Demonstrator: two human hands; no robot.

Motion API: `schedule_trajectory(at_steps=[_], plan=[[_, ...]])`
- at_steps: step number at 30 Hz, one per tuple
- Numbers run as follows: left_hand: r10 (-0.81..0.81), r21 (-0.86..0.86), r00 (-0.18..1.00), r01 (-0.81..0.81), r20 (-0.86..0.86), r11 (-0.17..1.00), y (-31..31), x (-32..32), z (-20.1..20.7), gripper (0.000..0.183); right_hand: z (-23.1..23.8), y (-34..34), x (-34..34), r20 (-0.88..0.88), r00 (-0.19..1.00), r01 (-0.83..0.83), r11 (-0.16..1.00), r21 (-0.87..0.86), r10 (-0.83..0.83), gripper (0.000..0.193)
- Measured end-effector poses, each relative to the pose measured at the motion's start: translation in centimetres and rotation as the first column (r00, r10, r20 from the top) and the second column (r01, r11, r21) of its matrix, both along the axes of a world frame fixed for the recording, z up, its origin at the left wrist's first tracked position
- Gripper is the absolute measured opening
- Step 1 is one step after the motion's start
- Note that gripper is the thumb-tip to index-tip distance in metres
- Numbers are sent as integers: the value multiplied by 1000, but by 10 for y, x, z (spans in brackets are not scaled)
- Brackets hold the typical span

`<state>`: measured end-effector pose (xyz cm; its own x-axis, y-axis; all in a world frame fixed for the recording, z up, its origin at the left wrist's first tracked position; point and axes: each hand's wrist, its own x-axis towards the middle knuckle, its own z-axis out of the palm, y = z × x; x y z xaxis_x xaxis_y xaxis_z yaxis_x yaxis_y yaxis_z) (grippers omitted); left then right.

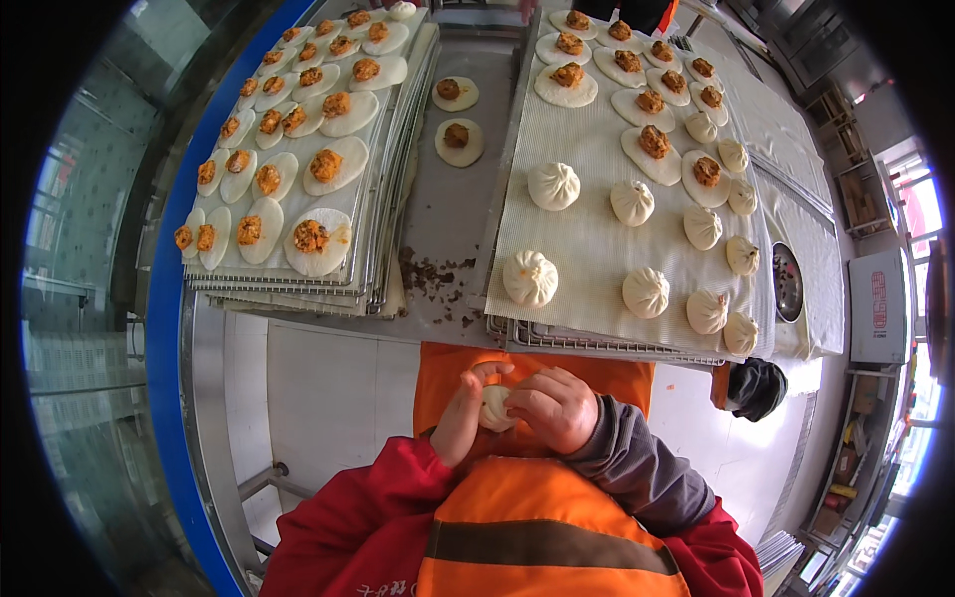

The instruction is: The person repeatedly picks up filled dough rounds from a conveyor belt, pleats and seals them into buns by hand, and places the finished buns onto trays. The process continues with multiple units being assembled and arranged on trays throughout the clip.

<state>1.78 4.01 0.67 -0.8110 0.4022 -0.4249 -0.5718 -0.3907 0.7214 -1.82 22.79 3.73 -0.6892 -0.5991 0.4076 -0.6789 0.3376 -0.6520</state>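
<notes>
In the head view, a bun (493, 410) sits between the hands, off the surface's (468, 219) near edge: the left hand (460, 418) cups it, seemingly for support, while the right hand's (559, 406) bent fingers grip its right side. Pleated buns (530, 279) stand apart, probably against sticking, toward the right rack's (589, 244) near edge.

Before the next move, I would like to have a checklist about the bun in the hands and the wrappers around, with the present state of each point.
1. Bun held: ok, between the left hand and right hand.
2. Its top fully closed: cannot tell, fingers partly cover it.
3. Filled wrappers at left lying apart: not ok, several overlap.
4. Metal surface between the stacks clean: not ok, dark crumbs lie there.
</notes>
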Motion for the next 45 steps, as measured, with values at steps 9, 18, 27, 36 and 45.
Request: schedule_trajectory(at_steps=[9,18,27,36,45], plan=[[21,-315,867,-204,-498,927,-12,5,-2,65,-10,-10,4,123,988,102,993,-52,-95,24],[-79,-187,995,67,-57,980,-19,-4,4,74,-6,-15,5,56,998,-25,1000,-9,26,22],[-253,35,952,251,171,967,-37,-5,-6,73,-12,-34,-3,132,976,-177,984,19,173,19],[290,-188,956,-292,-42,938,-49,7,-31,61,-29,-79,-16,569,823,-44,995,89,-14,21],[503,-137,864,-499,-6,856,-64,-3,-61,67,-42,-121,-39,240,967,-114,988,106,86,17]])
